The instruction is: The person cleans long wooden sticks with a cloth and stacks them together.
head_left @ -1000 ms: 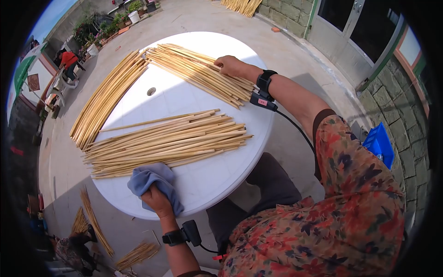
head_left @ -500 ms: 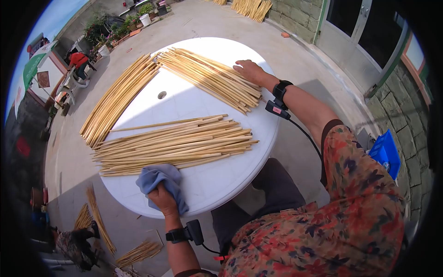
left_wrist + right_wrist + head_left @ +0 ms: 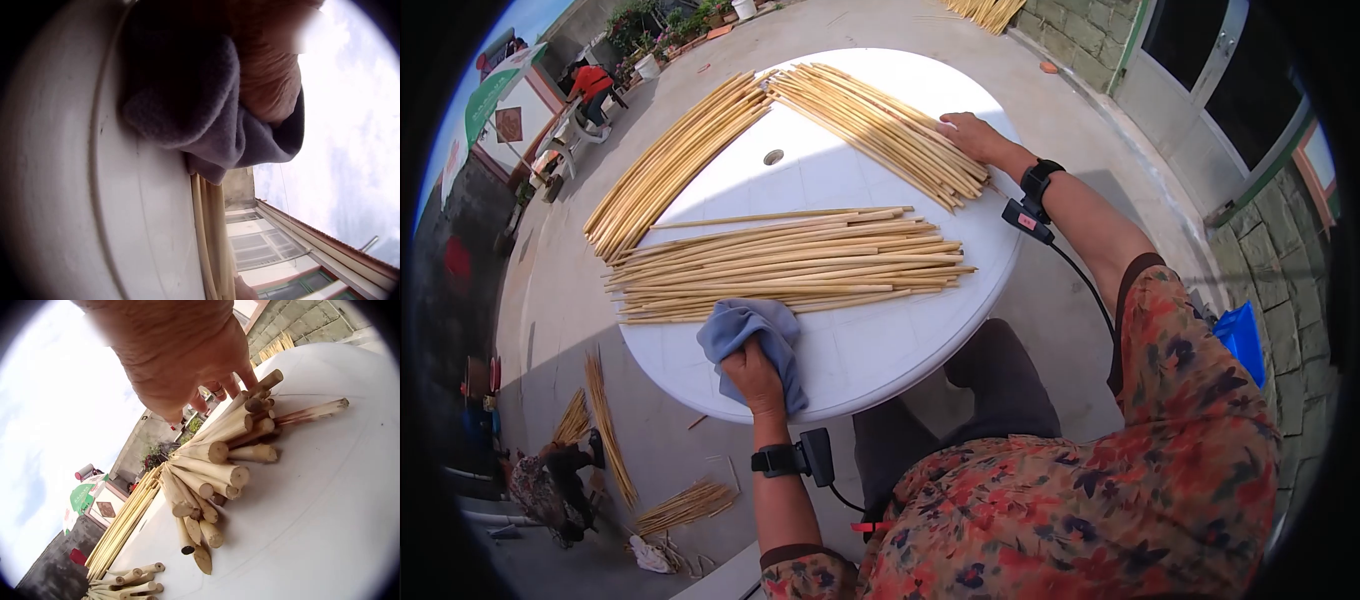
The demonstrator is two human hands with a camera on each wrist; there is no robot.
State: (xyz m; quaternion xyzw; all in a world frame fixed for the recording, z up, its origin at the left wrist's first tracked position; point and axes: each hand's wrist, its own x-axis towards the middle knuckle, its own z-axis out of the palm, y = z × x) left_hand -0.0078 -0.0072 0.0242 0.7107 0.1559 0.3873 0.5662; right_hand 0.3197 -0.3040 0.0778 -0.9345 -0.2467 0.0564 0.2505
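Note:
My left hand [image 3: 754, 376] grips a crumpled blue-grey cloth [image 3: 747, 328] near the front edge of the round white table [image 3: 870, 345]. The cloth overlaps the front of the near bundle of pale peeled sticks [image 3: 800, 262]. In the left wrist view, folds of the cloth [image 3: 219, 134] stick out below the hand. My right hand [image 3: 978, 138] lies along the far side of the back-right bundle of sticks [image 3: 870, 125], close to its right end. In the right wrist view its fingers [image 3: 247, 374] reach down, spread and loosely bent, beside the cut stick ends.
A third stick bundle [image 3: 680, 165] lies along the table's left side. On the ground at lower left are more sticks [image 3: 685, 505] and another person [image 3: 550, 490]. A person in red [image 3: 590, 85] bends down farther off. A blue bin [image 3: 1240, 342] stands at right.
My right hand has moved off the top of the back-right bundle to its far side, and its fingers have loosened. The left hand keeps holding the cloth. The head view has shifted.

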